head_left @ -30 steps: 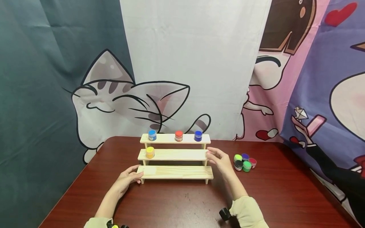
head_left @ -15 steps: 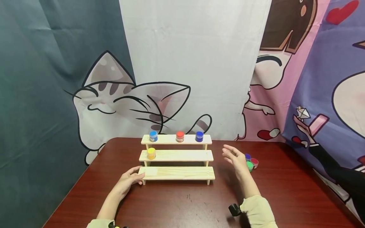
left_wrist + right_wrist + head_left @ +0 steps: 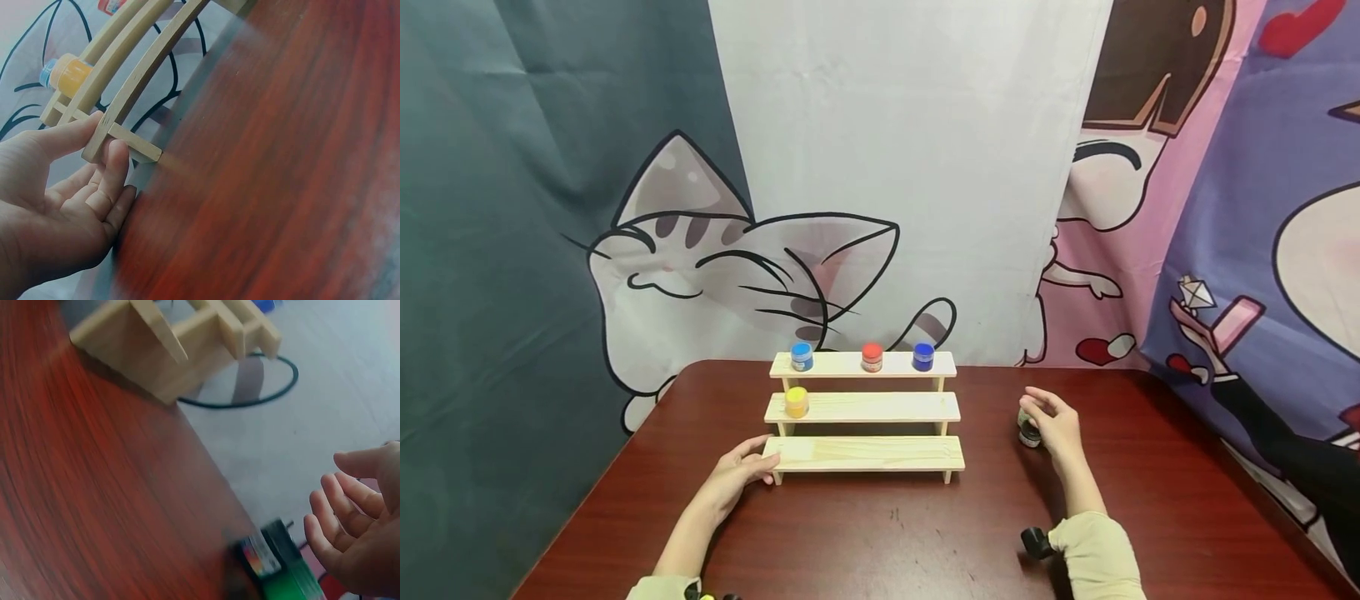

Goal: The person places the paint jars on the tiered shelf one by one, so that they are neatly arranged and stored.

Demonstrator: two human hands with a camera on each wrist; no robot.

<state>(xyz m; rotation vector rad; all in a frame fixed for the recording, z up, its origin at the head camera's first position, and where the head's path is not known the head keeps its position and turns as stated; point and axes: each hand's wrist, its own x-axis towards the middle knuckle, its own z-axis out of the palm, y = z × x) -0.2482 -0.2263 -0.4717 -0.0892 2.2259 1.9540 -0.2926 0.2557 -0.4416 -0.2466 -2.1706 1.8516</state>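
Note:
A three-tier wooden shelf rack stands on the table. My left hand pinches the left end of its lowest tier, thumb on top and fingers beneath, as the left wrist view also shows. On the top tier sit a light blue paint jar, a red paint jar and a dark blue paint jar. A yellow paint jar is at the left of the middle tier. My right hand hovers by a black paint jar, fingers loosely bent and holding nothing. It hides most jars there.
A green paint jar sits beside the black one in the right wrist view. The brown table meets a printed cloth backdrop behind the rack. A black wrist device is on the right forearm.
My right hand has moved right, away from the rack's right end, to the group of paint jars, now mostly covered by it. The left hand keeps its hold on the rack.

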